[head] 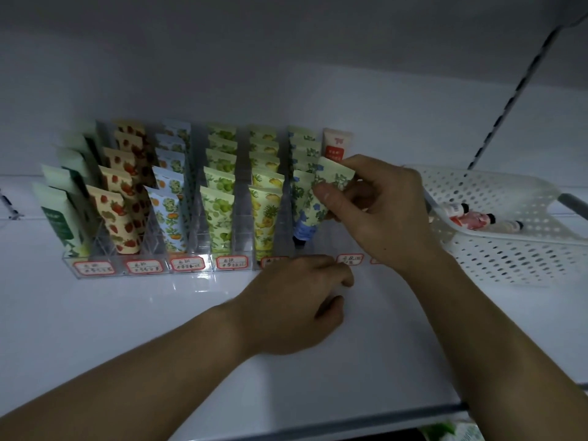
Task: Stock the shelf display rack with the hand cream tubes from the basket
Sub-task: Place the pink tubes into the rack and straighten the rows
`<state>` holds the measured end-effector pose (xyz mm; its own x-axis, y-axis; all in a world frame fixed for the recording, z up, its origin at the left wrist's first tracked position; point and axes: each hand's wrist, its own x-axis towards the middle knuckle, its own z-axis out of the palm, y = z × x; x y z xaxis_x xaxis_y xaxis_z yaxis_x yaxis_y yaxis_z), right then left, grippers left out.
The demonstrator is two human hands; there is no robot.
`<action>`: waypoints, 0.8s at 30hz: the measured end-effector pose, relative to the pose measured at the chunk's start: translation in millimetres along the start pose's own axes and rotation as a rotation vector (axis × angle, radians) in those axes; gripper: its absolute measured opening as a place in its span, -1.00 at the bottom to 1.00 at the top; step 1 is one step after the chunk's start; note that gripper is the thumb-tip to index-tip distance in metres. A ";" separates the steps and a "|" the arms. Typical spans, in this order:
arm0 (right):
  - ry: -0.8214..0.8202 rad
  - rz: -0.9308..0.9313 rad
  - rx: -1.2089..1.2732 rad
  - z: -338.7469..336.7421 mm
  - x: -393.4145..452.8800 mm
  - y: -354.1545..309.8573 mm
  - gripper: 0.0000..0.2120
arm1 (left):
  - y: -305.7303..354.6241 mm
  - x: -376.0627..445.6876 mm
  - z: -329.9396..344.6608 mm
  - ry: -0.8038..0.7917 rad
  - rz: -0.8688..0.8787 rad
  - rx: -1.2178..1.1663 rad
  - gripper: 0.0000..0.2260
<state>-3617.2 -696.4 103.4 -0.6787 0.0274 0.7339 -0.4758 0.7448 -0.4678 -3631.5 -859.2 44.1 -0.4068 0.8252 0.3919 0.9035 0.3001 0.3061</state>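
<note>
tube (pixel 327 189) with blue flowers pinched in my right hand (pixel 378 211), thumb on its front, fingers curled behind, crimped end up and tilted right. it hangs just over the front slot of the blue-flower lane, sixth from left in the rack (pixel 159 268), touching or nearly touching the tube already standing there; can't tell which.

my left hand (pixel 296 303) rests at the rack's front edge below that lane, fingers loosely curled, looks like it steadies the clear front wall, but whether it grips is not clear.

to do this well i'd say: straighten the tube so the cap points down, line it with the row behind, slide it in front without knocking the neighbour, keep the left hand bracing the rack so it doesn't skid on the glossy shelf (pixel 127 329).

other lanes look full: green, strawberry, orange, lime, yellow fruit. one pink tube (pixel 335 143) stands at the back of the seventh lane, rest of that lane looks empty.

basket (pixel 509 249), white and perforated, sits right of the rack, with a few pinkish tubes (pixel 474 219) lying in it.

red-bordered labels (pixel 144 266) on the rack front carry handwriting, too blurry to read. no brand legible.
</note>
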 end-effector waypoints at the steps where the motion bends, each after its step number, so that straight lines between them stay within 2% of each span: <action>1: -0.004 -0.011 -0.039 -0.4 -0.5 0.6 -0.87 | -0.2 0.3 0.2 0.002 0.002 0.000 -0.77; 10: -0.247 0.094 -0.301 9.2 3.5 -6.7 -0.67 | 0.6 0.1 -1.5 -0.001 0.033 -0.007 -0.79; 17: -0.346 0.177 -0.419 -2.4 2.4 -24.5 -0.59 | 2.1 -0.6 -3.1 -0.013 0.015 0.010 -0.77; 21: -0.261 0.223 -0.354 -53.3 0.0 -34.9 -0.71 | -0.9 0.7 -4.5 -0.085 -0.007 -0.016 -0.75; 24: -0.163 0.162 -0.581 -105.5 2.4 -22.2 -0.73 | -1.4 4.9 -7.7 -0.130 0.006 -0.014 -0.76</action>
<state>-3549.2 -642.5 167.5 -0.8151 0.1027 0.5701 -0.0084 0.9819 -0.1890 -3635.8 -859.2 52.3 -0.3795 0.8824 0.2782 0.9037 0.2890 0.3160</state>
